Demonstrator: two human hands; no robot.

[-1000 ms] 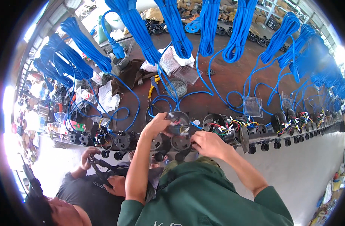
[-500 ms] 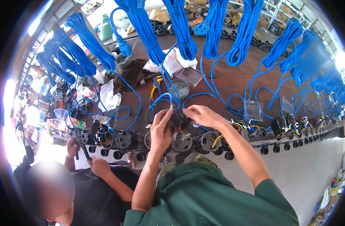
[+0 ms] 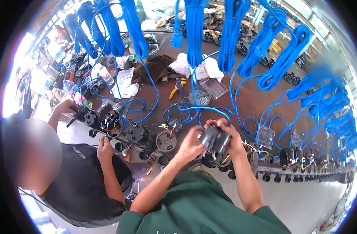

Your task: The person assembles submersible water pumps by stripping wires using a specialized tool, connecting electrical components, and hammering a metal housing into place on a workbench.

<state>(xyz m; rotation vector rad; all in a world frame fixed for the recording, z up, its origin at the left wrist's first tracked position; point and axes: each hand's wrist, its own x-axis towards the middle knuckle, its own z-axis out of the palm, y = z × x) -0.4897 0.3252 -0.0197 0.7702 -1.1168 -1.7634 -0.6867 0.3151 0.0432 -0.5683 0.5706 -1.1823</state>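
Note:
Over the front of the bench, a black plastic housing (image 3: 215,139) is between my two hands, slightly smeared by motion. My right hand (image 3: 234,136) wraps round its far and right sides. The fingers of my left hand (image 3: 192,145) close on its left side. A blue cable (image 3: 213,108) arches over the bench to the housing. Just left of my left hand stands a round motor casing (image 3: 167,142) with coloured wires rising from it. Another round casing (image 3: 213,159) sits partly hidden beneath the housing. Farther back lie yellow-and-blue pliers (image 3: 178,88).
Bundled blue cables (image 3: 194,35) hang in a row above the bench. A bowl of small grey parts (image 3: 199,98), a clear plastic box (image 3: 214,89) and white bags (image 3: 198,67) lie behind my hands. At left, a co-worker (image 3: 81,175) touches black parts on the bench.
My view has turned, shifting the bench in the picture. Both hands have moved right and nearer with the black housing. The co-worker's hands have moved apart, one now on parts at the left.

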